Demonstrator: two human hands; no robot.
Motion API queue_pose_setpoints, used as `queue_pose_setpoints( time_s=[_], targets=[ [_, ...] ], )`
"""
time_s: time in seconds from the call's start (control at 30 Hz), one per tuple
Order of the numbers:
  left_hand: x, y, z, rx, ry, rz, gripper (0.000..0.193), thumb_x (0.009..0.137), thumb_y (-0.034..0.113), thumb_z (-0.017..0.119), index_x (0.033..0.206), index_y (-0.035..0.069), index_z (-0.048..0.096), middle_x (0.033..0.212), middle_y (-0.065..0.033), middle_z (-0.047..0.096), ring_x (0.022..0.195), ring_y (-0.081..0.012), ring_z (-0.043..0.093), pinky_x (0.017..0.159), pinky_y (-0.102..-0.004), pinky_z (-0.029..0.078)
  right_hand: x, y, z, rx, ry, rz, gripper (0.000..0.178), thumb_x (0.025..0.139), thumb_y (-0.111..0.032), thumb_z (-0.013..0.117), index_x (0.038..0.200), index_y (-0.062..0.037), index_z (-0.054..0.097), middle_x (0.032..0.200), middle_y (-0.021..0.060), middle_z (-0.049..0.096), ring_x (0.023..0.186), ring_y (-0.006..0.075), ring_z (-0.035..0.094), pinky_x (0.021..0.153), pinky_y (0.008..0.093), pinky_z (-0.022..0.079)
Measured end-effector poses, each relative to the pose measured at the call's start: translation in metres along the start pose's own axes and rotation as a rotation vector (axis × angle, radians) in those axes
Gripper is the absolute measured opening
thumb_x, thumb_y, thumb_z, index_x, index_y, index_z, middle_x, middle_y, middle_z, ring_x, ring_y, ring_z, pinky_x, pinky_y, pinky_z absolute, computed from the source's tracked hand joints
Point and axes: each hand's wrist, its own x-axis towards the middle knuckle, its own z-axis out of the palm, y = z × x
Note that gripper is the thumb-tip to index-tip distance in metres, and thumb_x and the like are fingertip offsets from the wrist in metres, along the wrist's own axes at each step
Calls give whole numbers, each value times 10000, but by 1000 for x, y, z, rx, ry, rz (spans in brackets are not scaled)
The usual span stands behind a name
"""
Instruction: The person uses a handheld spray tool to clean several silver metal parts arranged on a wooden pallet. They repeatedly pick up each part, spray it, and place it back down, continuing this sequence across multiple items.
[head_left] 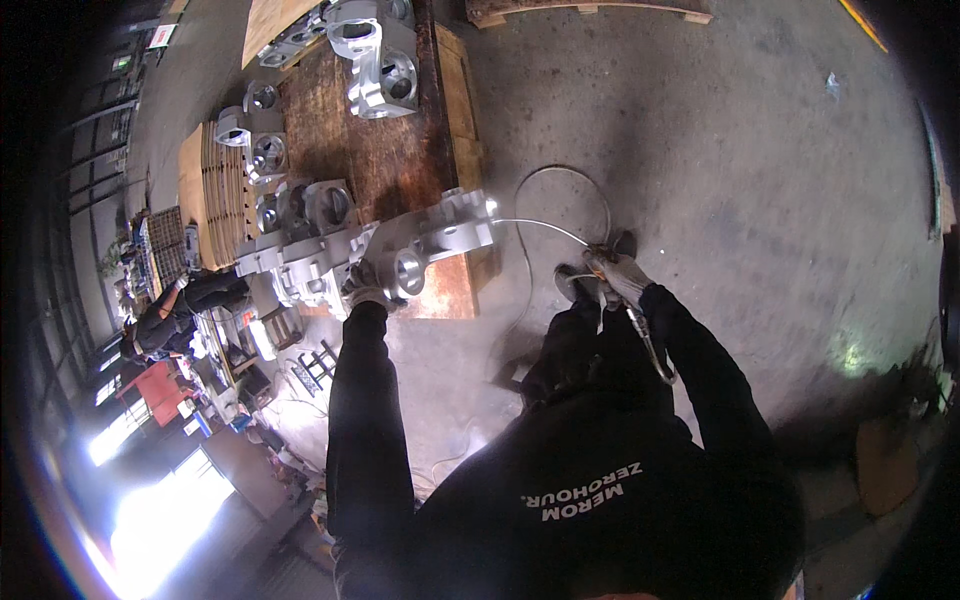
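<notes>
A silvery machined metal casting (455,232) with round bores lies across the near end of the brown wooden table. My gloved left hand (366,288) grips its near left end, by a round bore; the fingers are partly hidden against the metal. My gloved right hand (622,274), out over the floor, is closed around a hand tool whose exact kind I cannot make out. From it a thin, pale curved tube (545,226) runs left to the casting's right end, where a bright spot shines. A hose (655,350) hangs below that hand.
Similar castings (300,265) crowd the table's left side, with more (383,70) at its far end. A stack of brown boards (212,190) stands left of the table (400,160). A thin cable (565,168) loops over the floor. Another person (160,325) works far left.
</notes>
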Motion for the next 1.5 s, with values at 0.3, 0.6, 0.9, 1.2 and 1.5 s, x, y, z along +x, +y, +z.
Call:
queue_pose_setpoints(
  time_s=[0.3, 0.6, 0.9, 1.2, 1.5],
  targets=[
    [-5, -14, 5, -33, -18, -15, 1494, 547, 665, 832, 1535, 134, -156, 1611, -213, -80, 1487, -408, -38, 1196, -521, 76, 60, 48, -12, -80, 145, -23, 403, 941, -495, 562, 768, -132, 575, 590, -26, 492, 445, 95, 436, 399, 287, 329],
    [4, -17, 22, 68, 40, 42, 1481, 538, 682, 815, 1542, 98, -104, 1617, -188, -33, 1486, -401, -39, 1176, -568, 67, 104, 38, -20, -65, 9, 52, 451, 905, -543, 602, 716, -139, 539, 538, -20, 477, 400, 115, 450, 370, 287, 342],
    [13, -18, 22, 103, 5, 2, 1504, 550, 717, 795, 1528, 121, -179, 1624, -168, -46, 1488, -396, 27, 1181, -560, 95, 90, 45, -23, -362, 246, -493, 425, 972, -423, 549, 1073, -26, 664, 1005, 144, 722, 990, 286, 680, 793, 409, 505],
    [0, -10, 4, 66, -15, 6, 1483, 562, 719, 784, 1534, 110, -157, 1628, -149, -66, 1495, -371, -29, 1194, -534, 61, 93, 15, -1, -734, 271, -721, 302, 978, -283, 485, 1155, -58, 578, 1032, 207, 653, 951, 405, 633, 804, 468, 509],
    [-1, -12, 6, 109, -24, 29, 1502, 530, 746, 777, 1540, 90, -120, 1623, -167, -69, 1490, -382, -55, 1189, -536, 89, 90, -6, 1, -755, 288, -751, 298, 961, -350, 528, 1066, -94, 641, 911, 204, 687, 906, 407, 656, 742, 482, 517]
  ],
)
